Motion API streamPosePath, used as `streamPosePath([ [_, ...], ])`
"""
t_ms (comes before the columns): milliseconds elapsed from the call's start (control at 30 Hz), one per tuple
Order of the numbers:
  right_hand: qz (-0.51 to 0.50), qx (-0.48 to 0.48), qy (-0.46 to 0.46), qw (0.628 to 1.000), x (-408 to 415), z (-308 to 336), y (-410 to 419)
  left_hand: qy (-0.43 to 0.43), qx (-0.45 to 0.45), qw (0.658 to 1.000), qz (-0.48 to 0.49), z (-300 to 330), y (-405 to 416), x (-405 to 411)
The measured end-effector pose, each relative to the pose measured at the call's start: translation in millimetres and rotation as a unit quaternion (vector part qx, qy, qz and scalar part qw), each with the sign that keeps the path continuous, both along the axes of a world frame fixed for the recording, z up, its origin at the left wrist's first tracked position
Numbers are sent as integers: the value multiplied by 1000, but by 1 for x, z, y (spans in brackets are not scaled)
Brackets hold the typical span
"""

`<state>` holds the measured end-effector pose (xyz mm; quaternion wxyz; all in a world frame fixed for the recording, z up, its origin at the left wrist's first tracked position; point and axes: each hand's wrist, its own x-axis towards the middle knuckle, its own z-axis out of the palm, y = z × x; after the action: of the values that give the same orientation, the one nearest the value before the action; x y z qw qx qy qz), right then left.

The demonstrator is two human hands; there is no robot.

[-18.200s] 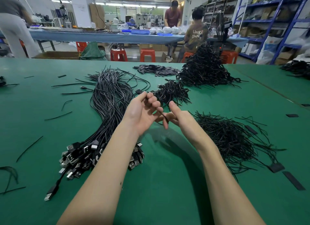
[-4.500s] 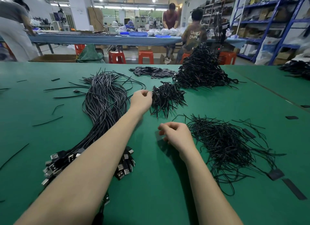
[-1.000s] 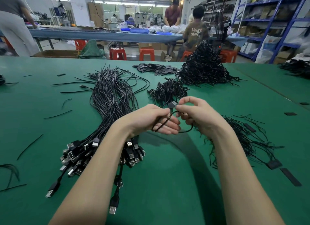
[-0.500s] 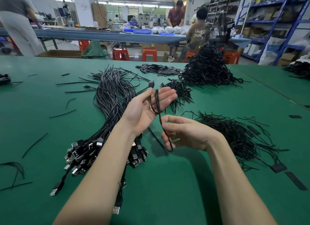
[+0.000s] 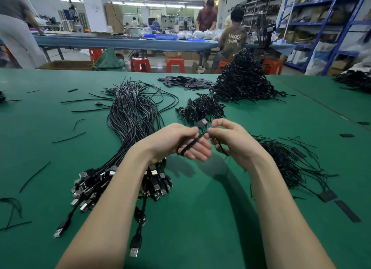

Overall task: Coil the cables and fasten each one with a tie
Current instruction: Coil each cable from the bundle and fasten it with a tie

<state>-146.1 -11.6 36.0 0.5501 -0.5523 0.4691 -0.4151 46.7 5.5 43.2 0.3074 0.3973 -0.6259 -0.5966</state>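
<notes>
Green felt covers the big flat desk (image 5: 200,218), and it holds everything close so the person can reach it. On the left lies a long thick bundle of loose black cables (image 5: 132,116), with their silver plugs all at the near end, waiting to be coiled. At the far right sits a tall heap of finished black coils (image 5: 244,82), and a smaller heap of tied coils (image 5: 200,108) rests just past the hands, likely dropped there because it is near. On the right is a messy spread of thin black wire ties (image 5: 285,162), right beside the hand that picks them up. In the middle, above the desk, both hands work on one short black cable (image 5: 188,146). The left hand (image 5: 176,140) has its fingers curled round the looped cable, and this grip keeps the loops from springing apart. The right hand (image 5: 234,140) pinches something thin and dark at the top of the loops. It may be a tie, but it is too small to tell. The cable's small plug (image 5: 202,122) sticks up between the two hands.
</notes>
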Motion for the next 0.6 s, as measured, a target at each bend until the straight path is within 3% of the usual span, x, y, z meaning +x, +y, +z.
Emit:
streamPosePath([
  [67,-33,-51,85,995,8,8,1,-70,-1,997,31,-4,-3,-7],
  [133,-80,-83,116,987,19,16,4,-64,-22,992,107,-10,-9,-13],
  [200,-61,-82,37,994,29,23,8,-26,-63,978,196,-14,-13,-18],
  [267,35,-74,-20,996,34,27,15,32,-79,963,255,-15,-14,-20],
  [333,137,-45,-12,989,35,24,21,171,-18,954,246,-12,-12,-20],
  [433,180,3,16,984,35,15,24,312,55,931,184,-3,-8,-15],
  [500,161,6,22,987,36,10,22,319,54,928,186,-1,-7,-18],
  [600,113,-9,27,993,38,5,18,250,14,939,237,-2,-4,-29],
])
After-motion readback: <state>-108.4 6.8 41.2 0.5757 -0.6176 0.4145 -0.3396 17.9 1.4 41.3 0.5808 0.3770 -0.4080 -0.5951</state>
